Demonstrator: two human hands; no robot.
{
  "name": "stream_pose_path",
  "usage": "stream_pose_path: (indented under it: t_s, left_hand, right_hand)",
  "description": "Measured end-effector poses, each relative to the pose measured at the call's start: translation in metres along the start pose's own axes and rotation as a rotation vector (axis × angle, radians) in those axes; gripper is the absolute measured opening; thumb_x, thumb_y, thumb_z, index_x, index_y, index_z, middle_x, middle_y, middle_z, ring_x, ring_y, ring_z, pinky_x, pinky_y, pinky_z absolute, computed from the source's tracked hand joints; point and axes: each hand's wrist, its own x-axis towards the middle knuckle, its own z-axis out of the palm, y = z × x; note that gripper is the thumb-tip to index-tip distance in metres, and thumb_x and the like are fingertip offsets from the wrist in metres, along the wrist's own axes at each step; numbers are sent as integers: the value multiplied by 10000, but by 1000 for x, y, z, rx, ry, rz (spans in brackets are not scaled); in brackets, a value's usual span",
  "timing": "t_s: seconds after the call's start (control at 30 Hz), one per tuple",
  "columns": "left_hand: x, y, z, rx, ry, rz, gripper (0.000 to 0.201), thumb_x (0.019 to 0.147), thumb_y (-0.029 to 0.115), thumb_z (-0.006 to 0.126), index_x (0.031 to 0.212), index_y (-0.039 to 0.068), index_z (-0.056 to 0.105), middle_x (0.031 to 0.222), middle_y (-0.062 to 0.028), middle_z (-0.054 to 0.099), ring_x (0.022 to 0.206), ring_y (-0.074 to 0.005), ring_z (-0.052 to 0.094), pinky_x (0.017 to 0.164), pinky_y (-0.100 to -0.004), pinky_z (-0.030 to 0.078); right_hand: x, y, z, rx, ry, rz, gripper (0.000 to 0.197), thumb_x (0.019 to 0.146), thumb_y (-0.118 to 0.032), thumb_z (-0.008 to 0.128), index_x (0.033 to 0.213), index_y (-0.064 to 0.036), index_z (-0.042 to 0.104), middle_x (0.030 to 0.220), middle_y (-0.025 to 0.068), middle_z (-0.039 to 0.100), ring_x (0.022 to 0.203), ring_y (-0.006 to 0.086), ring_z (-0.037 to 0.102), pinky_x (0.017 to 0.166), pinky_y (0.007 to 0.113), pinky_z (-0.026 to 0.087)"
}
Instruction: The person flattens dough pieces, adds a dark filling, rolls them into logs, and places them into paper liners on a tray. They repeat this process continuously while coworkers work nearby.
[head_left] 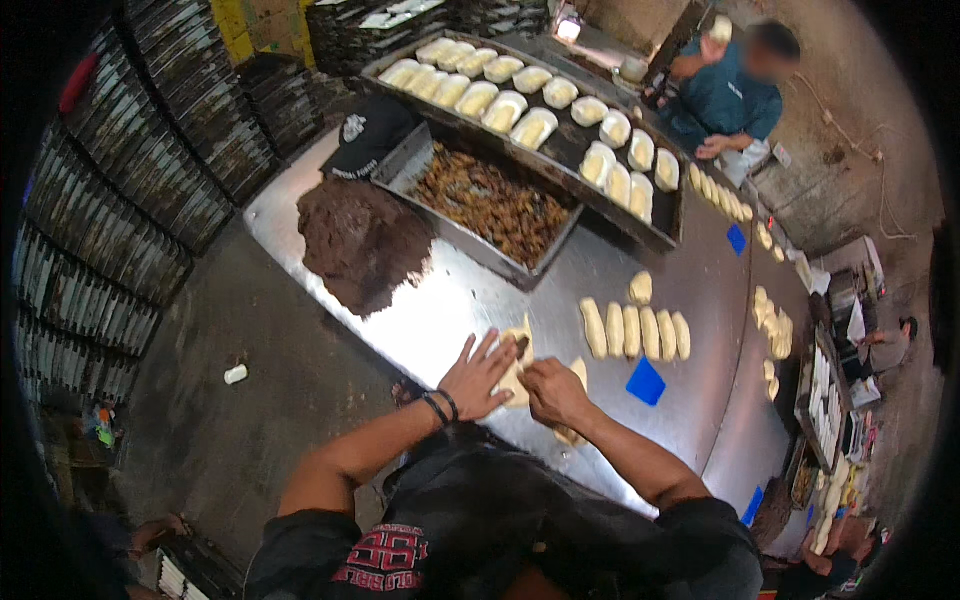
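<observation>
Being touched at frame centre: flat dough (514, 386), by the left hand (478, 383), fingers apart.
Right hand (556, 390) is curled alongside; whether dough is gripped cannot be told.

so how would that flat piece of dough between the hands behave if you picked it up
The flat dough would probably droop, since it looks thin against the metal table. It may stretch easily, as its outline looks soft and uneven. Lying flat, it seems unlikely to roll.

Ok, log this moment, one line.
left grip: spread against flat pale dough; right grip: curled at same dough; metal tabletop: brown mound, blue flat rectangle
</observation>
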Motion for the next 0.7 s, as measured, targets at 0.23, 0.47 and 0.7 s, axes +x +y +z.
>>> stream_pose_path:
  t_s: [0.23, 0.47, 0.7]
  left_hand:
    - [-28, -83, -25, -449, 538, 54, 311, 855, 169, 643, 1125, 16, 626, 1154, -152, 613, 1054, -344, 581, 906, -444, 464]
    - [-41, -140, -39, -527, 419, 93, 180, 851, 202, 654, 945, 48, 662, 814, -118, 642, 759, -301, 636, 671, -400, 511]
    - [-42, -144, -30, -350, 280, 147, 191, 878, 246, 596, 903, 66, 655, 782, -105, 625, 773, -290, 633, 706, -411, 517]
  right_hand:
    - [125, 38, -64, 278, 187, 194, 258, 855, -162, 600, 1050, -42, 720, 945, 205, 702, 845, 343, 680, 749, 405, 529]
    - [293, 84, -65, -90, 265, 102, 327, 873, -222, 642, 1125, -16, 669, 1037, 205, 680, 913, 375, 654, 807, 435, 520]
    - [392, 119, -41, -426, 170, 139, 421, 820, -183, 655, 1198, -11, 586, 1098, 216, 657, 983, 399, 630, 855, 473, 515]
